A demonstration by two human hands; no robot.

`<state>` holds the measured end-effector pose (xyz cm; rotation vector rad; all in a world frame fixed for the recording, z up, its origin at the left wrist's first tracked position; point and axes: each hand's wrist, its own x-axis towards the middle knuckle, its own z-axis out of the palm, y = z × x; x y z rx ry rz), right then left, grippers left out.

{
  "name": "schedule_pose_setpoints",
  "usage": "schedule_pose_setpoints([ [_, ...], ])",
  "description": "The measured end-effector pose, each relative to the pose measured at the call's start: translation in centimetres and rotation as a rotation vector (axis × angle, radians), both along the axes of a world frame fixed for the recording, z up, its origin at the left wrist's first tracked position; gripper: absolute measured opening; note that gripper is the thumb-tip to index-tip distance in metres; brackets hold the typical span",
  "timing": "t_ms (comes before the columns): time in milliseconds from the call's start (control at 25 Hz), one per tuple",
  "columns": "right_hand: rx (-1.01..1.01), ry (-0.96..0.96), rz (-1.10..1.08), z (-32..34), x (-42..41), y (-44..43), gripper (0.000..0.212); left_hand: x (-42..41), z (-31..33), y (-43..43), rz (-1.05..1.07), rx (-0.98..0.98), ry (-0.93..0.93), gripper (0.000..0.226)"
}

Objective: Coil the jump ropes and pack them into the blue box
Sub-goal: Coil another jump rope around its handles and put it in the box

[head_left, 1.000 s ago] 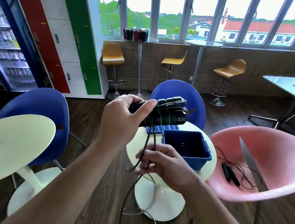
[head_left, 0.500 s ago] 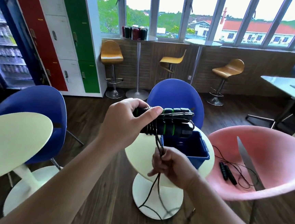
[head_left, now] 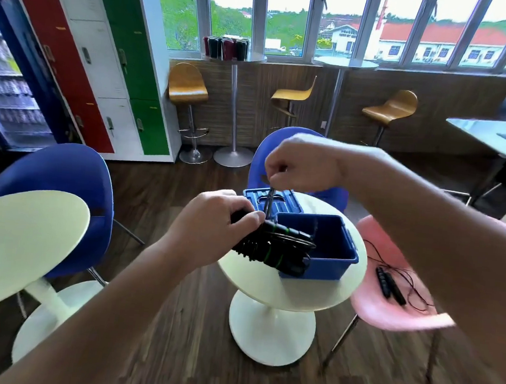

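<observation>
1. Our right hand (head_left: 301, 162) has risen from below the bundle to above it, pinching the cord taut.
2. Our left hand (head_left: 212, 222) grips the jump rope (head_left: 271, 248), black handles green-banded, cord-wrapped, beside the blue box (head_left: 329, 250) on the tabletop (head_left: 298, 293).

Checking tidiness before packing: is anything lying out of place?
Yes: a second black jump rope lies uncoiled on the pink chair seat, its thin cord sprawled loose, not in the blue plastic box.
</observation>
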<state>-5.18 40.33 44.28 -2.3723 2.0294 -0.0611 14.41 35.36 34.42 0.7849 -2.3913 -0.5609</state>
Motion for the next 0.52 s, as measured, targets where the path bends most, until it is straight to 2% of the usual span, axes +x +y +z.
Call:
schedule_pose_setpoints([
  [40,-0.012,0.083,0.010,1.2,0.6,0.1,0.015,-0.1,-0.2,-0.2,0.030,-0.012,-0.012,0.049],
  [120,-0.076,0.125,0.008,2.2,2.0,0.8,0.016,-0.4,-0.4,-0.6,0.108,-0.054,-0.016,0.046],
  [320,-0.238,-0.033,-0.176,-1.7,4.6,3.7,0.029,-0.8,-1.1,-2.1,0.344,-0.128,0.079,0.046],
  [400,-0.239,-0.209,-0.250,-5.0,5.1,4.4,0.028,-1.0,-1.4,-2.5,0.375,-0.130,0.122,0.045],
  [520,-0.140,-0.802,-0.370,-9.3,5.3,4.6,0.022,-1.3,-1.8,-2.1,0.366,-0.112,0.149,0.045],
])
